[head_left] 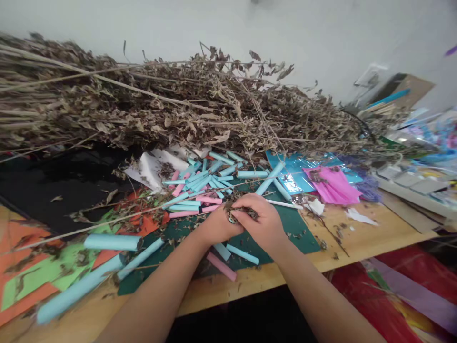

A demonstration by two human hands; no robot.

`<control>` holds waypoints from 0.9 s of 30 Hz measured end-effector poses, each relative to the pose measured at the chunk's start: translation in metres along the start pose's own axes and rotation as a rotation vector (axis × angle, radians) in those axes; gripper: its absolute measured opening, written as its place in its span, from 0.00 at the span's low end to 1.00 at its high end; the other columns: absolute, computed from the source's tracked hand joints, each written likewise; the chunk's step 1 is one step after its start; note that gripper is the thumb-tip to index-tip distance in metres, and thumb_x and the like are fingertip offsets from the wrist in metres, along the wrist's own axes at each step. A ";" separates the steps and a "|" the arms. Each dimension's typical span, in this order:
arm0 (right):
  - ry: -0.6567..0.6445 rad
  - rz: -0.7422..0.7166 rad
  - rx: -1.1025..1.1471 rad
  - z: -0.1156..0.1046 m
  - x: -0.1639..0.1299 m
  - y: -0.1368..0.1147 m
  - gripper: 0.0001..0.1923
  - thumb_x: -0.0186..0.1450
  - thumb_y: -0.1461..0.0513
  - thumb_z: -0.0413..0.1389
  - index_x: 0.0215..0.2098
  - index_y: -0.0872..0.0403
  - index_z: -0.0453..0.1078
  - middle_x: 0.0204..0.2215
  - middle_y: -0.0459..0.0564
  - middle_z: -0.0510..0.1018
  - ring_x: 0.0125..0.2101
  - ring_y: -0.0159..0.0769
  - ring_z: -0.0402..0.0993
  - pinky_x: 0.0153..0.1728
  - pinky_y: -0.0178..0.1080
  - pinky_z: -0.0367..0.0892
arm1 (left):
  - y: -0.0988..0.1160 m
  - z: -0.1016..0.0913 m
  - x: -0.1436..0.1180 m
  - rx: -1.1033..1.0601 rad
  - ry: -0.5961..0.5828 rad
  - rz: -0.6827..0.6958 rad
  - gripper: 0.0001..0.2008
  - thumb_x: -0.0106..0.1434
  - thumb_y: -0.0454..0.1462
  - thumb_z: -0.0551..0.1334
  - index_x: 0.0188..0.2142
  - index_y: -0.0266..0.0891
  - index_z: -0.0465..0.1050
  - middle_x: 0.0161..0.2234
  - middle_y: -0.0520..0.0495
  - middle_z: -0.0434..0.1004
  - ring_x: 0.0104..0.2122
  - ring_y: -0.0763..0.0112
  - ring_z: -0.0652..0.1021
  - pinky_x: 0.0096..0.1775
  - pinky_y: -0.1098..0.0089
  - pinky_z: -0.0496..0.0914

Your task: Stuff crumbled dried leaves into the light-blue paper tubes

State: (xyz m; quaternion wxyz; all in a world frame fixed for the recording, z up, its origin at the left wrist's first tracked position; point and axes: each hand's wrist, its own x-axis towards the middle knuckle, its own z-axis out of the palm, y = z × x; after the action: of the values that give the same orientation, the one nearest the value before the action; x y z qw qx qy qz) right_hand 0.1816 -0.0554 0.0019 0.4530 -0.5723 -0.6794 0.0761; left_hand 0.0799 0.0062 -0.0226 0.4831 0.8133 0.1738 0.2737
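My left hand (pixel 218 225) and my right hand (pixel 262 223) meet over a dark green cutting mat (pixel 303 233), fingers closed together on a small clump of dried leaves (pixel 240 211) on a thin stem (pixel 107 224) that runs off to the left. Just beyond the hands lies a heap of rolled paper tubes (pixel 203 188), several light blue and a few pink. More tubes lie under my wrists: a pink one (pixel 222 267) and a blue one (pixel 243 254).
A big pile of dried leafy branches (pixel 160 105) fills the back of the wooden table (pixel 360 243). Orange and green paper sheets (pixel 24 267) with long blue tubes (pixel 112 242) lie left. Pink paper (pixel 332 186) on blue sheets and cluttered boxes (pixel 410 178) sit right.
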 end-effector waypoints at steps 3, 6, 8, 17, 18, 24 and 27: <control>-0.006 -0.138 -0.050 -0.003 -0.004 0.003 0.04 0.54 0.66 0.51 0.27 0.54 0.67 0.26 0.47 0.73 0.31 0.35 0.66 0.35 0.42 0.60 | -0.002 -0.001 -0.001 0.027 -0.051 0.037 0.08 0.48 0.32 0.55 0.29 0.35 0.69 0.29 0.50 0.71 0.31 0.71 0.69 0.36 0.71 0.64; -0.041 -0.230 -0.076 -0.011 -0.005 0.003 0.05 0.54 0.66 0.51 0.30 0.54 0.67 0.30 0.50 0.71 0.33 0.35 0.65 0.36 0.41 0.60 | -0.004 -0.001 -0.001 0.013 -0.082 0.018 0.06 0.50 0.34 0.55 0.26 0.34 0.69 0.26 0.50 0.71 0.29 0.72 0.69 0.33 0.73 0.65; -0.098 -0.275 -0.082 -0.016 -0.004 0.001 0.06 0.55 0.65 0.50 0.31 0.55 0.67 0.32 0.51 0.70 0.33 0.35 0.64 0.36 0.41 0.60 | -0.003 -0.001 -0.002 -0.005 -0.104 -0.029 0.06 0.50 0.34 0.55 0.26 0.34 0.69 0.25 0.52 0.70 0.29 0.73 0.69 0.32 0.74 0.65; -0.378 -0.216 -0.240 -0.031 0.006 -0.007 0.07 0.55 0.67 0.48 0.27 0.55 0.68 0.35 0.51 0.65 0.36 0.35 0.61 0.39 0.41 0.57 | -0.001 0.001 -0.002 -0.082 -0.114 -0.103 0.05 0.46 0.34 0.55 0.24 0.32 0.66 0.21 0.53 0.64 0.25 0.75 0.65 0.28 0.75 0.63; -0.403 -0.199 -0.242 -0.032 0.008 -0.008 0.06 0.55 0.67 0.49 0.27 0.55 0.68 0.35 0.51 0.65 0.36 0.35 0.61 0.39 0.41 0.57 | -0.002 0.001 -0.002 -0.093 -0.104 -0.109 0.05 0.46 0.33 0.55 0.24 0.32 0.66 0.21 0.53 0.64 0.25 0.75 0.65 0.28 0.75 0.62; -0.532 -0.061 -0.131 -0.036 0.022 -0.010 0.05 0.55 0.67 0.49 0.29 0.54 0.65 0.29 0.47 0.68 0.33 0.31 0.63 0.35 0.36 0.59 | -0.005 0.003 -0.002 -0.164 -0.067 -0.125 0.02 0.43 0.30 0.53 0.20 0.33 0.62 0.19 0.55 0.59 0.21 0.79 0.62 0.23 0.78 0.59; -0.647 0.127 -0.091 -0.038 0.033 -0.011 0.08 0.53 0.67 0.49 0.32 0.52 0.59 0.27 0.43 0.66 0.27 0.28 0.62 0.27 0.32 0.59 | -0.005 0.004 -0.001 -0.174 -0.054 -0.142 0.02 0.43 0.29 0.53 0.21 0.34 0.61 0.19 0.56 0.60 0.21 0.79 0.62 0.23 0.78 0.59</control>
State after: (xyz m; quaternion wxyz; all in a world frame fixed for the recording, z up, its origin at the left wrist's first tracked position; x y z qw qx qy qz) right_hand 0.2025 -0.0471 0.0478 0.1819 -0.5793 -0.7536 0.2517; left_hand 0.0814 0.0045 -0.0290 0.5744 0.7612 0.1935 0.2307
